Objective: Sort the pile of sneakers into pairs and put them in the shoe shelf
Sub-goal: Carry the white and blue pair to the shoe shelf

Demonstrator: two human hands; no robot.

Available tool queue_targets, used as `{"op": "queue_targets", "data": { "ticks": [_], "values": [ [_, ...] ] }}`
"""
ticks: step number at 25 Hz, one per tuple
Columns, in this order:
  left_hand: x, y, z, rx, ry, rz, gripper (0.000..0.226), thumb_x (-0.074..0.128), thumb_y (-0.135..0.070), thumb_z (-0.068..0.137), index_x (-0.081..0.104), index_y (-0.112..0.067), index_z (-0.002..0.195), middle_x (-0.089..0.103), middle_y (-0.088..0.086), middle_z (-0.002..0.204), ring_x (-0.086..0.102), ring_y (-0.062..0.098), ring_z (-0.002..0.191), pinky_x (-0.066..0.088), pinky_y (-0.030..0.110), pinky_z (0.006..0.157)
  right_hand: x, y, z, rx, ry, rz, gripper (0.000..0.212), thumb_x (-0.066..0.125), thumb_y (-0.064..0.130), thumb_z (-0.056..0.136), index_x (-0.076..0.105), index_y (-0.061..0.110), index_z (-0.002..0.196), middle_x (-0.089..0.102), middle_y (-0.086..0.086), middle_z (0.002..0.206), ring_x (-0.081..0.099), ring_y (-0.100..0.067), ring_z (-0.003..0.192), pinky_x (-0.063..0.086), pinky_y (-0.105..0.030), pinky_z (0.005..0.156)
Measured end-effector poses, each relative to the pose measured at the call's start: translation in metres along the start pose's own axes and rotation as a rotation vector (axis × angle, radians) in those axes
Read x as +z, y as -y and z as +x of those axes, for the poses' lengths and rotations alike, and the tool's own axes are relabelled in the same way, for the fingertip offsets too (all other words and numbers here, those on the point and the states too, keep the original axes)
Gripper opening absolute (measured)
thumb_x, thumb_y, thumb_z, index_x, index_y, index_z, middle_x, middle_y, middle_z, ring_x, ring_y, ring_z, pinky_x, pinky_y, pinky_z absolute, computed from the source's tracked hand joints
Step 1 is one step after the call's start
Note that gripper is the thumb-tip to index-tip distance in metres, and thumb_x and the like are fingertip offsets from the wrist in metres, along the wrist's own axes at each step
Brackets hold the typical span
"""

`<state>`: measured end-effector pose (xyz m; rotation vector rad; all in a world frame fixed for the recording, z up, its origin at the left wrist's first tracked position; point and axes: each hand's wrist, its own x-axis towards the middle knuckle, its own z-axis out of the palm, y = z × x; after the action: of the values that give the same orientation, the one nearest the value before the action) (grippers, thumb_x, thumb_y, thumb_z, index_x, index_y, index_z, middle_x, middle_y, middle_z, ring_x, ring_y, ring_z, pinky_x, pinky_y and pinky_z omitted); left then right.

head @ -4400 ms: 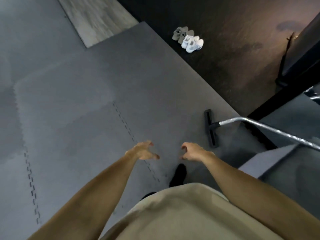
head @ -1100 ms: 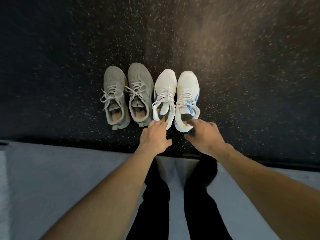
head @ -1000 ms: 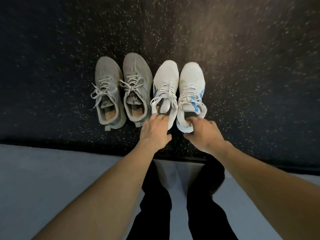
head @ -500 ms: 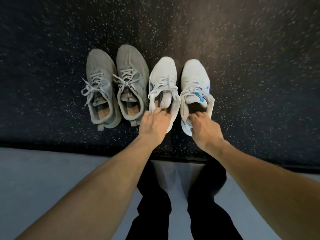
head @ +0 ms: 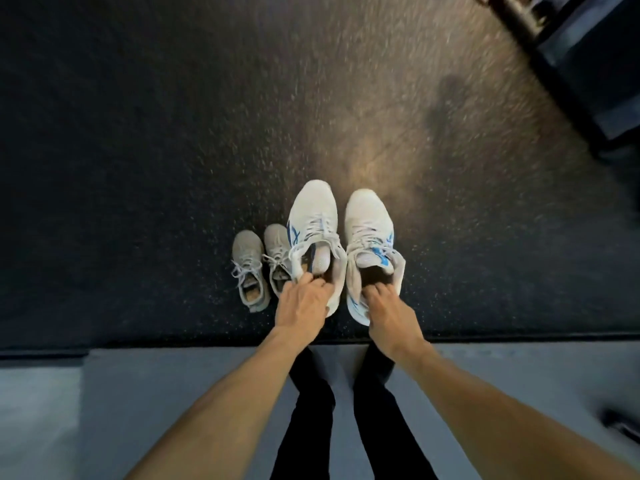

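Left hand (head: 302, 303): arm extended forward, fingers curled into heel opening of a sneaker (head: 315, 237) | Right hand (head: 389, 315): arm extended, fingers hooked inside the other sneaker (head: 370, 244).

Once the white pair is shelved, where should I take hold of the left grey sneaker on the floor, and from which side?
Take the left grey sneaker by the heel collar, from above on the near side. It sits upright with its toe pointing away, so the open mouth faces up and the heel is nearest you. Hook your fingers inside the rim, behind the loose laces.
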<state>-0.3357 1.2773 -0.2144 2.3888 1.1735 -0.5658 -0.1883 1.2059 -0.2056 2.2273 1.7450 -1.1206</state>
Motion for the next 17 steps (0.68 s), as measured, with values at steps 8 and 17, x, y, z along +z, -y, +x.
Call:
{"op": "queue_targets", "data": {
  "ticks": [8, 17],
  "values": [
    [-0.175, -0.054, -0.114, 0.107, -0.189, 0.092, 0.026, 0.063, -0.029, 0.090, 0.059, -0.023, 0.115, 0.062, -0.005, 0.112, 0.049, 0.018, 0.109, 0.041, 0.035, 0.084, -0.146, 0.049, -0.143, -0.040, -0.249, -0.018, 0.027, 0.058, 0.003, 0.085, 0.051, 0.011, 0.109, 0.058, -0.008, 0.114, 0.055, -0.028, 0.103, 0.050, -0.040, 0.078],
    [-0.241, -0.134, -0.144, 0.287, -0.379, 0.213, 0.031, 0.058, -0.025, 0.092, 0.056, -0.022, 0.124, 0.060, -0.002, 0.121, 0.048, 0.020, 0.117, 0.040, 0.034, 0.091, -0.194, 0.019, -0.225, 0.019, -0.524, 0.036, 0.025, 0.068, 0.012, 0.084, 0.052, 0.017, 0.102, 0.063, -0.003, 0.109, 0.062, -0.021, 0.092, 0.056, -0.036, 0.078]
  ]
}}
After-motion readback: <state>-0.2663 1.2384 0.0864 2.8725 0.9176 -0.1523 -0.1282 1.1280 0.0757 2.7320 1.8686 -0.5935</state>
